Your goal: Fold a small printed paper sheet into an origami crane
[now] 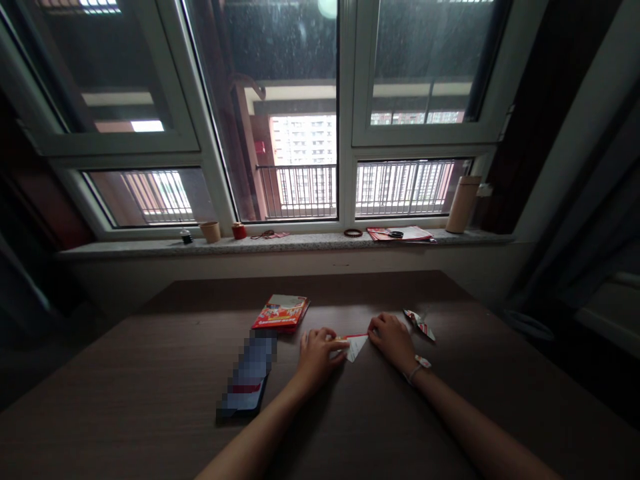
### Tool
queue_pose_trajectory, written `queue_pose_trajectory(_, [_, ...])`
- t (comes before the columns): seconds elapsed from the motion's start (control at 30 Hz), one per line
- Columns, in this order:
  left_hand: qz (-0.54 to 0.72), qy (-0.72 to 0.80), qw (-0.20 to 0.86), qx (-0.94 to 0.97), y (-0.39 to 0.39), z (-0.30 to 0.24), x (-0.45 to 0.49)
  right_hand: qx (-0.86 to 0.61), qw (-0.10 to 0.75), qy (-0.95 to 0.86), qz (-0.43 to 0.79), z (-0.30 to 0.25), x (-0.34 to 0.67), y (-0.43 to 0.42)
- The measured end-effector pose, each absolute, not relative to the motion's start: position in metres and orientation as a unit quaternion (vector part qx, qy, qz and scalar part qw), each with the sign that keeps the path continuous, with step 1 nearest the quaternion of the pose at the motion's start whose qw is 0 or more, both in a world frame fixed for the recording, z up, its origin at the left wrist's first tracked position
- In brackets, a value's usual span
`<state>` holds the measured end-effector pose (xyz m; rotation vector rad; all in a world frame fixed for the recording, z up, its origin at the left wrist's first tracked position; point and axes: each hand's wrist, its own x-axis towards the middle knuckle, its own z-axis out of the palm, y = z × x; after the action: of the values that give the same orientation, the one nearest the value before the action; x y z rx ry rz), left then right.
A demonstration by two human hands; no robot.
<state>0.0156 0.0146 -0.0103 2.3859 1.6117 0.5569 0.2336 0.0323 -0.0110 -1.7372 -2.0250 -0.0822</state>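
Observation:
A small folded sheet of white and red paper (356, 345) lies on the dark wooden table (150, 373) between my hands. My left hand (317, 355) rests on its left edge, fingers curled and pressed down on it. My right hand (393, 339) pinches the paper's upper right corner with closed fingers. A folded red-and-white paper figure (420, 325) lies just right of my right hand. A red paper packet (281, 312) sits beyond my left hand.
A dark phone-shaped object (249, 377) lies left of my left forearm. On the windowsill (300, 244) stand a small cup (211, 231), a red pot (239, 231), a bracelet (353, 233), red papers with scissors (399, 234) and a tall tan cylinder (463, 204).

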Motion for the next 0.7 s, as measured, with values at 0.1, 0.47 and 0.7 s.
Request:
queue_pose_trajectory(0.1, [0.193,0.545,0.105,0.809,0.0145,-0.0104,0.0159,-0.636,0.237,-0.734,-0.036,-0.0126,0.2338,0.0335])
queue_pose_trajectory(0.47, [0.223,0.562,0.094,0.791,0.0165,-0.0145,0.0153,-0.615,0.27,-0.741,-0.015,-0.0167,0.239,0.0341])
queue_pose_trajectory(0.7, [0.231,0.559,0.101,0.79,0.0181,-0.0172,0.0138,-0.482,0.308,-0.82,0.016,-0.0158,0.2349,0.0274])
